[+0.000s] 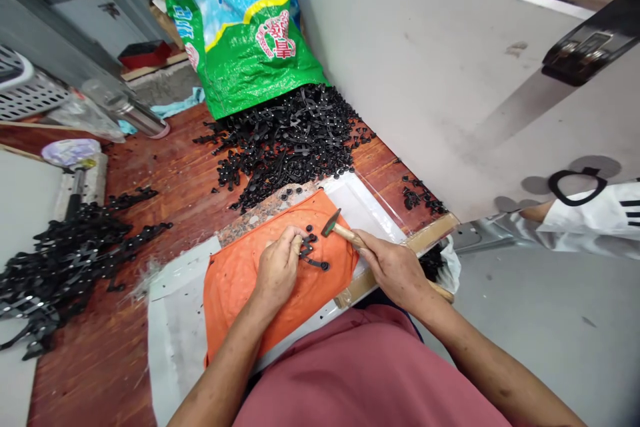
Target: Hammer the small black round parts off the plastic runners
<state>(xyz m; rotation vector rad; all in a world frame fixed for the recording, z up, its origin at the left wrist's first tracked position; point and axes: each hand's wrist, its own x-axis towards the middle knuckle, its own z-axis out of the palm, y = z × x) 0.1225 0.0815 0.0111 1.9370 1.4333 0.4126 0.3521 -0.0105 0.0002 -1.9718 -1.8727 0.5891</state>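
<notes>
My right hand (393,267) is wrapped round the wooden handle of a small hammer (331,222), whose dark head is raised at the right of an orange cloth (240,287). On the cloth, my left hand (280,263) is closed in a pinch on a small black plastic part (316,261) that has a curved arm and a round knob at its end. Its other end is hidden by my fingers. Two small round black pieces (309,229) lie just beyond my left fingertips, near the hammer head.
A green and blue bag (260,73) spills a heap of black parts (295,140) onto the red wooden table (185,163). Another pile of black parts (65,260) lies at the left. A tall white panel (425,60) bounds the right side. A metal bottle (137,117) lies at the back left.
</notes>
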